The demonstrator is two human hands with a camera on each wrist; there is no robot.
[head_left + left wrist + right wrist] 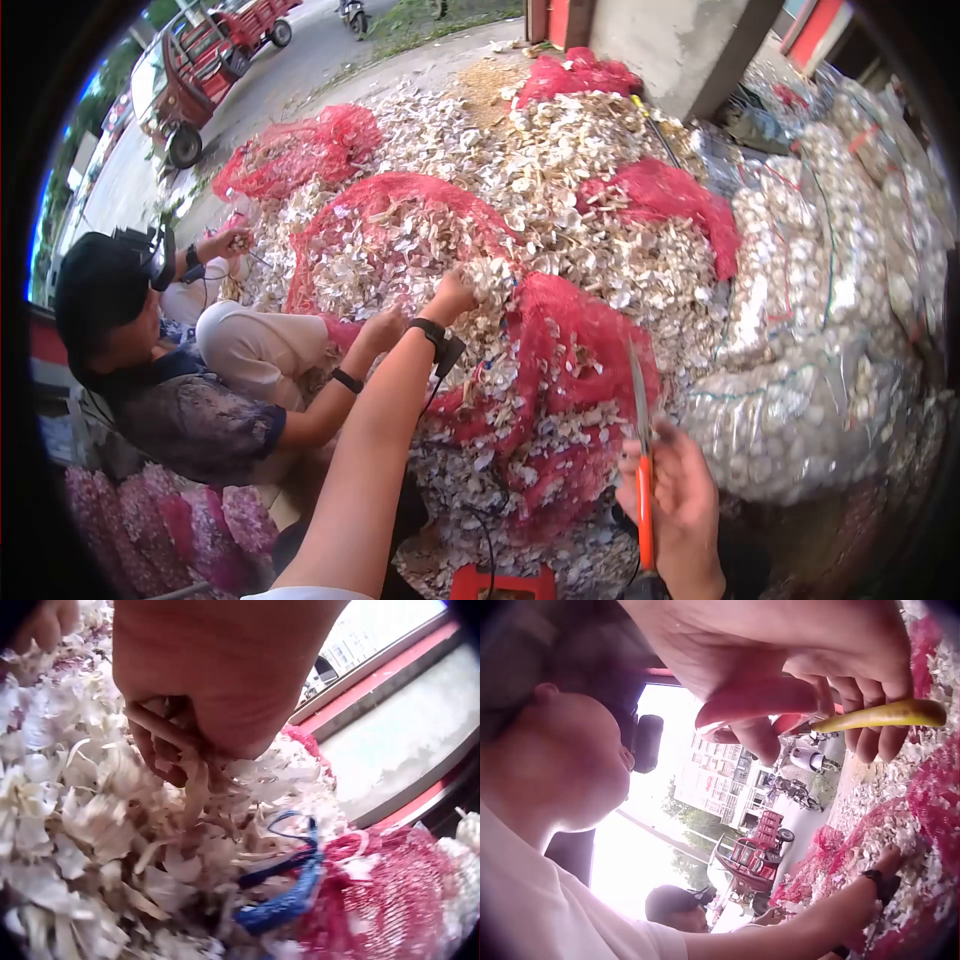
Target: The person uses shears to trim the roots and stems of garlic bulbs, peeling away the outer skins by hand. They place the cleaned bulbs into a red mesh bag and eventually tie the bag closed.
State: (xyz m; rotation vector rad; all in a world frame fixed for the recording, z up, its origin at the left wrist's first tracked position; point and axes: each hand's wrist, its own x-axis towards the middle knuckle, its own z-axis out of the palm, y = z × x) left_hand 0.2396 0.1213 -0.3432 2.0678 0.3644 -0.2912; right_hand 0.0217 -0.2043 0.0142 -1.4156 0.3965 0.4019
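Observation:
My left hand [455,292] reaches into a heap of dry garlic husks [560,200]. In the left wrist view its bent fingers pinch some papery husks and a dry stem [161,727] at the heap's surface. A blue tie [281,904] on red netting lies just beyond. At the right front, my right hand [682,505] holds shears [645,510] with the long narrow blade pointing away from me. In the right wrist view a red handle [757,701] rests by the thumb and a yellow handle [885,716] lies under the bent fingers.
Red mesh bags [590,350] lie across the heap. Clear sacks of garlic bulbs [790,420] stand at right. Another person [190,390] sits close on my left, hands over the husks. A red stool [502,582] is below me, a concrete pillar [670,50] and a red three-wheeler [190,70] beyond.

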